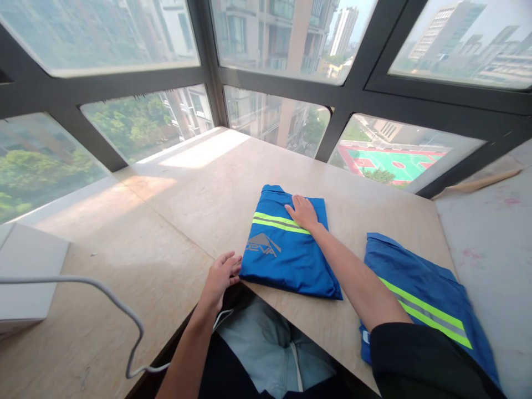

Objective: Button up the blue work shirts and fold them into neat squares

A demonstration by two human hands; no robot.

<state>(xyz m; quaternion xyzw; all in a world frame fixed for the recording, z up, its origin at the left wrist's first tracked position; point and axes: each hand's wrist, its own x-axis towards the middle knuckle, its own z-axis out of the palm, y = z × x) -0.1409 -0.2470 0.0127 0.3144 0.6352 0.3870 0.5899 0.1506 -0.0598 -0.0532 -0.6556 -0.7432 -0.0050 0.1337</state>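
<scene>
In front of me a folded blue work garment (291,271) lies flat on the stone-like sill, with a yellow and grey reflective band and a grey printed logo. My right hand (304,212) rests palm down on its upper right part, fingers stretched out. At the garment's lower left corner is my left hand (225,272), fingers loosely extended against the edge; whether a fingertip goes under the cloth I cannot tell. A second folded blue garment (419,271) with the same kind of band lies to the right, partly covered by my right forearm and dark sleeve.
The pale sill (178,221) meets dark-framed windows (211,61) at the back. A white box (29,277) stands at the left, and a grey cable (124,310) loops past it. A wall with faint flowers (490,238) closes off the right. My legs are below the front edge.
</scene>
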